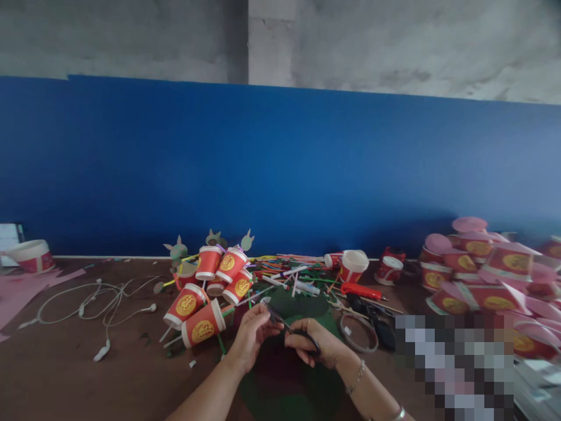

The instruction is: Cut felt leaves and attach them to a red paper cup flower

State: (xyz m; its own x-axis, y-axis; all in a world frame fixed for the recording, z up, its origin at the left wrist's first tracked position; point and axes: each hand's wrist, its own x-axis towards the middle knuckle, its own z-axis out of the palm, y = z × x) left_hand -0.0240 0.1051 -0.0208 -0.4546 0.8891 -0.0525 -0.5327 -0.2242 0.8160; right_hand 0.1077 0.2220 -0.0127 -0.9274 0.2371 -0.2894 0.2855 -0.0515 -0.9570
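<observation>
My right hand [322,339] is closed around the black handles of a pair of scissors [312,337], whose blades point up and to the left. Close to those blades, my left hand [249,339] is pinched, its thumb and fingers on something small and pale that I cannot make out. Both hands are over dark green paper [302,304] on the brown table. Left of my left hand lie several red paper cups [204,323] with gold emblems and white rims, some with straws and grey-green animal-head cutouts [179,249].
White earphones [103,349] trail a looped cable on the left. Markers and coloured sticks [289,272] are heaped behind my hands. A red-handled cutter [362,291] and a tape ring [359,333] lie rightward. Red cups with pink paper [495,299] pile up far right, before a blue partition [280,164].
</observation>
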